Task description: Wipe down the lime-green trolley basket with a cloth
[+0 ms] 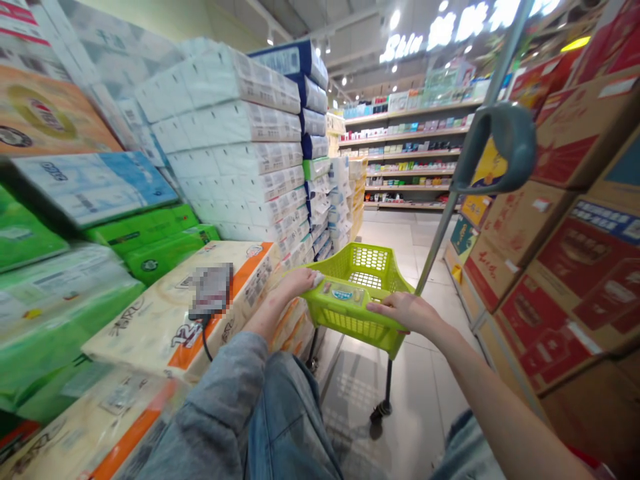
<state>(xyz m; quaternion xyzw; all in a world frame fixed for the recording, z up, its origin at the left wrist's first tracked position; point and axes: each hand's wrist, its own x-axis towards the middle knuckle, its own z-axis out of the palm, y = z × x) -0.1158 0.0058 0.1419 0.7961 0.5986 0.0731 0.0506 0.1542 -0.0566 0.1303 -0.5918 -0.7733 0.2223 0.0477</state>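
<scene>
Fingers of the left hand and right hand are closed around opposite ends of the handle on the green cart, spaced presumably for even steering. Cart stands mid-scene on the tiled floor; wrapped packs left and cartons right apparently sit stacked to preserve passage.

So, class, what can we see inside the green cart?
In the green cart, the perforated far wall and some mesh floor show; the handle panel hides the nearer part.
</scene>
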